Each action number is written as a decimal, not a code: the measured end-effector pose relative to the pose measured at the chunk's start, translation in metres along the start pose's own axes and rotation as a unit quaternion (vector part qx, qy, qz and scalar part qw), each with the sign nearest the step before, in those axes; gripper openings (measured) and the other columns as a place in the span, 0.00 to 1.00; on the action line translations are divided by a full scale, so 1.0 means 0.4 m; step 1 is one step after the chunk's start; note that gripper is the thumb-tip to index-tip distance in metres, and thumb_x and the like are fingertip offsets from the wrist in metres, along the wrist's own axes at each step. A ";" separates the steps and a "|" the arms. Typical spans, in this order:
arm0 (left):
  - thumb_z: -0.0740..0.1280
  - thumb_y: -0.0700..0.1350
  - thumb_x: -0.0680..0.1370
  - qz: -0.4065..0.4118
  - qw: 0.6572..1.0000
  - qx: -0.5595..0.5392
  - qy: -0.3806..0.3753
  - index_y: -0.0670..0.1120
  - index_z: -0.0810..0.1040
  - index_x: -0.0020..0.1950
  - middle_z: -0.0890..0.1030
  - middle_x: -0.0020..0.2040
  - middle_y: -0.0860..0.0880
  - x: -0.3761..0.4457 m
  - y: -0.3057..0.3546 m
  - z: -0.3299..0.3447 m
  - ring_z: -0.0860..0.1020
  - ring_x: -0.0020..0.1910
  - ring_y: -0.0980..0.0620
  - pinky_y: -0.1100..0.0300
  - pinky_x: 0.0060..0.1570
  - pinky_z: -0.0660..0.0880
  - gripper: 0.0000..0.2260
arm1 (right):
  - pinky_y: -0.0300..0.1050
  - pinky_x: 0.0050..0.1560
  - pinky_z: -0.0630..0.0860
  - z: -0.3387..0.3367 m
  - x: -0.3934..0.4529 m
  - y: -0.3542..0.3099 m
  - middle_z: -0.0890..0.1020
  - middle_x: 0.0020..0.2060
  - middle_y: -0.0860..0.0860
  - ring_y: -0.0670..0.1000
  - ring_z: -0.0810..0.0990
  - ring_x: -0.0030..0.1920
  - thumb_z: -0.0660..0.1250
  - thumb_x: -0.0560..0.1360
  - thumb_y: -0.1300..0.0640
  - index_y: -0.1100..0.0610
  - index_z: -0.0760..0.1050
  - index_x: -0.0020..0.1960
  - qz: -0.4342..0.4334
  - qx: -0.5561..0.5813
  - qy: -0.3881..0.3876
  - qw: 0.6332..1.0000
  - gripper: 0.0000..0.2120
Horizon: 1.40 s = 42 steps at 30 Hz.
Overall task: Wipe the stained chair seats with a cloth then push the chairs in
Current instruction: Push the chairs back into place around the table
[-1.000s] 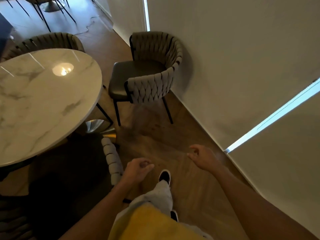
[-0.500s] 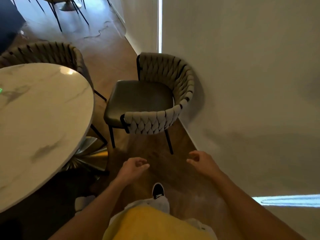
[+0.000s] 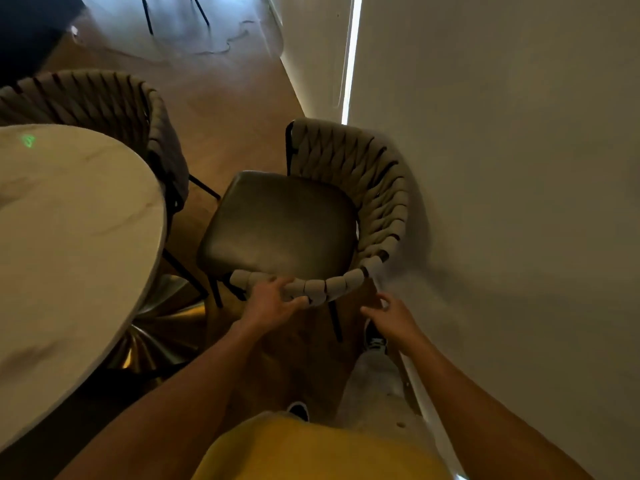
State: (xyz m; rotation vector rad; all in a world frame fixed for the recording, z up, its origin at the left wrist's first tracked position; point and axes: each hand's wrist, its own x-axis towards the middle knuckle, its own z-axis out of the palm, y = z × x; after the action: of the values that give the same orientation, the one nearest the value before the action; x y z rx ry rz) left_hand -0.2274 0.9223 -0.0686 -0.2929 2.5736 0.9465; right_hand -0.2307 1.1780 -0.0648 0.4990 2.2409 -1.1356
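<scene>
Woven chair (image 3: 349, 282) rim, now left hand (image 3: 273, 303)

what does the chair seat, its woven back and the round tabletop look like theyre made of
Chair seat: dark, smooth, probably leather or vinyl, judging by its soft sheen. Woven back: thick beige padded straps, likely fabric, braided over a thin black frame; the left hand grips its rim. Tabletop: pale with grey veining and a glossy surface, so marble or a marble-look slab.
</scene>
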 end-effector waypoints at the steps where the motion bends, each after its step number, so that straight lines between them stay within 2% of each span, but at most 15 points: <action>1: 0.66 0.66 0.72 0.000 1.000 0.030 0.005 0.55 0.70 0.69 0.68 0.72 0.47 0.031 0.009 0.010 0.67 0.69 0.47 0.48 0.66 0.69 0.28 | 0.52 0.62 0.74 -0.015 0.036 -0.014 0.73 0.65 0.53 0.56 0.74 0.62 0.69 0.75 0.48 0.52 0.61 0.74 0.002 0.021 -0.006 1.000 0.31; 4: 0.64 0.65 0.74 -0.016 0.993 0.116 -0.009 0.56 0.66 0.73 0.61 0.76 0.46 0.102 0.051 0.037 0.56 0.75 0.42 0.43 0.73 0.57 0.29 | 0.53 0.63 0.73 -0.061 0.142 -0.049 0.72 0.64 0.50 0.56 0.73 0.63 0.69 0.75 0.52 0.52 0.62 0.72 -0.015 0.047 -0.033 0.998 0.29; 6: 0.62 0.68 0.73 -0.069 0.989 0.124 -0.049 0.57 0.62 0.75 0.59 0.77 0.46 0.130 0.092 0.060 0.51 0.76 0.39 0.38 0.73 0.51 0.33 | 0.56 0.62 0.74 -0.088 0.213 -0.061 0.72 0.66 0.52 0.56 0.74 0.62 0.69 0.74 0.50 0.51 0.61 0.73 -0.015 0.051 -0.040 0.998 0.31; 9: 0.56 0.76 0.69 -0.138 0.970 0.173 -0.101 0.58 0.65 0.74 0.60 0.76 0.45 0.154 0.142 0.108 0.45 0.77 0.37 0.31 0.70 0.42 0.38 | 0.58 0.58 0.77 -0.126 0.296 -0.077 0.71 0.67 0.54 0.58 0.74 0.62 0.71 0.71 0.49 0.49 0.53 0.75 0.057 0.113 -0.048 0.991 0.39; 11: 0.54 0.78 0.67 -0.163 0.964 0.190 -0.094 0.58 0.67 0.72 0.60 0.76 0.44 0.167 0.156 0.130 0.47 0.77 0.38 0.28 0.68 0.41 0.39 | 0.58 0.52 0.79 -0.141 0.351 -0.082 0.70 0.68 0.55 0.60 0.75 0.61 0.73 0.69 0.46 0.48 0.52 0.75 0.092 0.125 -0.055 0.986 0.42; 16: 0.53 0.79 0.65 -0.166 0.966 0.192 -0.053 0.59 0.70 0.69 0.64 0.74 0.48 0.161 0.156 0.147 0.52 0.76 0.43 0.28 0.68 0.43 0.39 | 0.55 0.46 0.82 -0.171 0.445 -0.091 0.73 0.64 0.58 0.59 0.79 0.53 0.74 0.69 0.50 0.47 0.50 0.75 0.125 0.096 -0.070 0.985 0.44; 20: 0.54 0.78 0.66 -0.176 0.968 0.171 -0.044 0.58 0.70 0.70 0.63 0.74 0.48 0.134 0.174 0.171 0.52 0.76 0.44 0.29 0.69 0.43 0.38 | 0.48 0.33 0.81 -0.193 0.487 -0.082 0.77 0.55 0.58 0.57 0.83 0.44 0.75 0.66 0.52 0.52 0.56 0.73 0.146 0.068 -0.071 0.984 0.42; 22: 0.54 0.78 0.66 -0.185 0.968 0.167 -0.035 0.58 0.70 0.69 0.63 0.74 0.48 0.113 0.182 0.190 0.52 0.76 0.44 0.29 0.69 0.43 0.38 | 0.44 0.30 0.80 -0.200 0.490 -0.073 0.78 0.52 0.59 0.56 0.83 0.43 0.75 0.67 0.55 0.56 0.59 0.72 0.156 0.059 -0.081 0.983 0.39; 25: 0.54 0.79 0.66 -0.198 0.968 0.154 -0.021 0.59 0.70 0.69 0.64 0.74 0.49 0.081 0.188 0.226 0.54 0.75 0.45 0.29 0.69 0.43 0.38 | 0.43 0.30 0.79 -0.206 0.474 -0.061 0.77 0.53 0.60 0.56 0.81 0.46 0.73 0.70 0.60 0.56 0.58 0.72 0.146 0.057 -0.083 0.984 0.37; 28: 0.54 0.79 0.65 -0.209 0.967 0.145 -0.014 0.58 0.71 0.69 0.64 0.73 0.49 0.046 0.198 0.252 0.54 0.75 0.45 0.29 0.69 0.43 0.39 | 0.48 0.36 0.82 -0.214 0.454 -0.054 0.75 0.54 0.60 0.57 0.80 0.48 0.72 0.71 0.62 0.51 0.52 0.73 0.147 0.058 -0.092 0.983 0.39; 33: 0.54 0.79 0.65 -0.228 0.965 0.126 -0.008 0.58 0.71 0.68 0.65 0.72 0.48 -0.027 0.206 0.306 0.54 0.75 0.44 0.29 0.69 0.44 0.39 | 0.45 0.31 0.80 -0.221 0.420 -0.016 0.79 0.52 0.59 0.57 0.82 0.46 0.74 0.68 0.61 0.56 0.60 0.72 0.136 0.033 -0.115 0.984 0.36; 37: 0.54 0.79 0.65 -0.241 0.964 0.111 -0.004 0.58 0.72 0.68 0.64 0.73 0.47 -0.088 0.208 0.346 0.53 0.75 0.44 0.29 0.69 0.42 0.39 | 0.51 0.39 0.82 -0.219 0.379 0.023 0.77 0.53 0.61 0.58 0.81 0.46 0.72 0.70 0.62 0.55 0.59 0.70 0.136 0.020 -0.110 0.984 0.33; 39: 0.55 0.79 0.66 -0.248 0.964 0.098 0.000 0.58 0.71 0.69 0.63 0.74 0.47 -0.114 0.215 0.361 0.53 0.76 0.43 0.30 0.69 0.40 0.39 | 0.50 0.36 0.82 -0.223 0.367 0.037 0.77 0.50 0.60 0.57 0.81 0.43 0.72 0.70 0.62 0.56 0.61 0.68 0.135 0.024 -0.106 0.985 0.31; 41: 0.55 0.78 0.66 -0.255 0.963 0.090 0.002 0.58 0.71 0.69 0.62 0.74 0.47 -0.139 0.226 0.375 0.52 0.76 0.43 0.30 0.69 0.39 0.39 | 0.45 0.29 0.79 -0.231 0.350 0.047 0.76 0.46 0.59 0.55 0.79 0.40 0.72 0.70 0.61 0.57 0.63 0.65 0.127 -0.004 -0.107 0.986 0.28; 42: 0.55 0.78 0.66 -0.259 0.962 0.088 0.001 0.58 0.71 0.69 0.62 0.74 0.47 -0.150 0.231 0.382 0.52 0.76 0.43 0.30 0.69 0.38 0.39 | 0.44 0.30 0.80 -0.234 0.346 0.054 0.76 0.47 0.59 0.55 0.79 0.41 0.73 0.69 0.59 0.58 0.63 0.66 0.124 -0.019 -0.106 0.986 0.30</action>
State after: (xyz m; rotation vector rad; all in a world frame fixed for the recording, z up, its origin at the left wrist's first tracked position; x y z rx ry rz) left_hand -0.1599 1.0959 -0.0972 -0.8614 2.3713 0.5203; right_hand -0.3547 1.2764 -0.1216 0.5929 1.9518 -0.9678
